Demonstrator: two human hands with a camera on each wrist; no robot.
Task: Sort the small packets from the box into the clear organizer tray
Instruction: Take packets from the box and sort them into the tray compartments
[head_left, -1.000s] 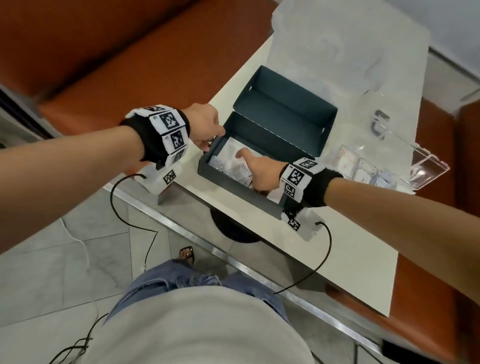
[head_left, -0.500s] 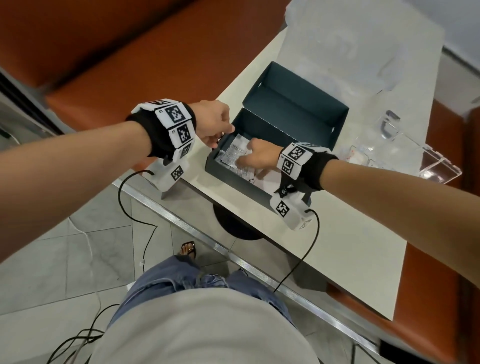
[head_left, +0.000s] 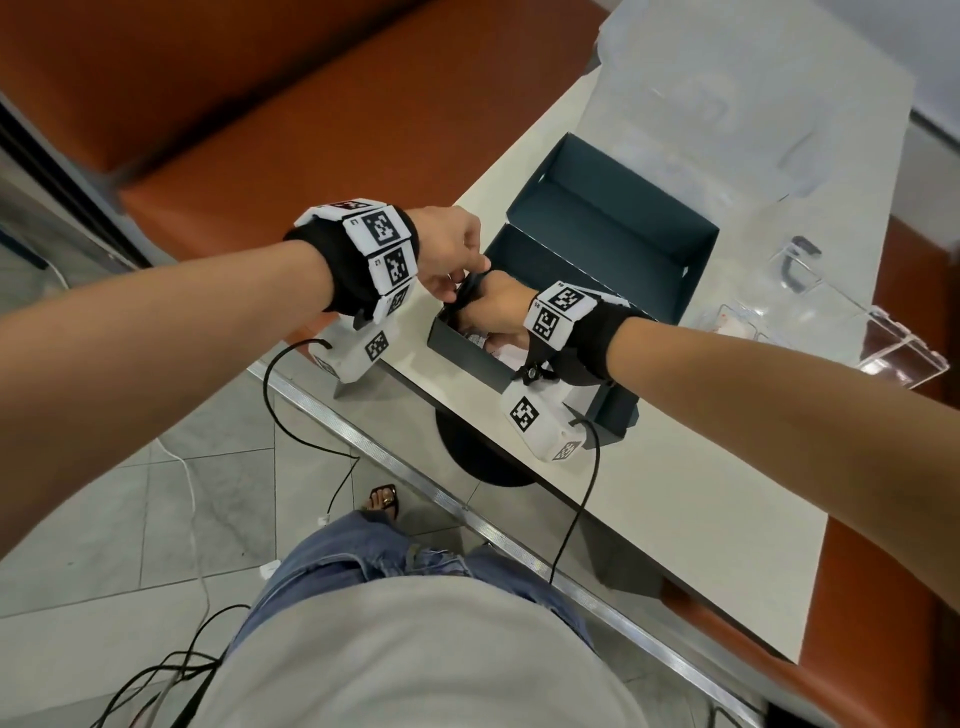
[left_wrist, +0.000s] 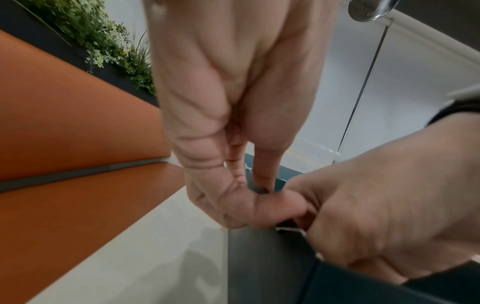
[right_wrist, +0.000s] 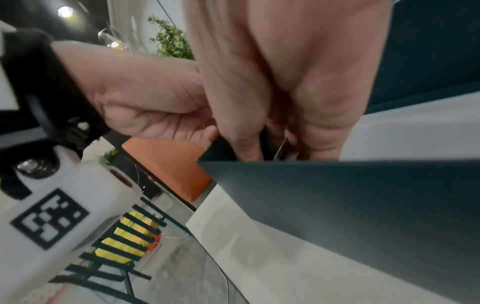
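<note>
Right now both hands meet at the near-left corner of the box (head_left: 597, 234). The left hand (head_left: 447, 249) pinches the box's wall there, thumb and fingers curled over the rim. The right hand (head_left: 493, 306) is down inside, fingers curled among the packets (head_left: 506, 356); whether it grips one, I cannot tell. The packets look light, thin and slippery, best pinched by an edge. The tray (head_left: 852, 332) stands well apart to the right, a few packets already in it. The pale surface (head_left: 701, 519) sits between orange benches (head_left: 260, 78), over a tiled floor (head_left: 130, 519).
</note>
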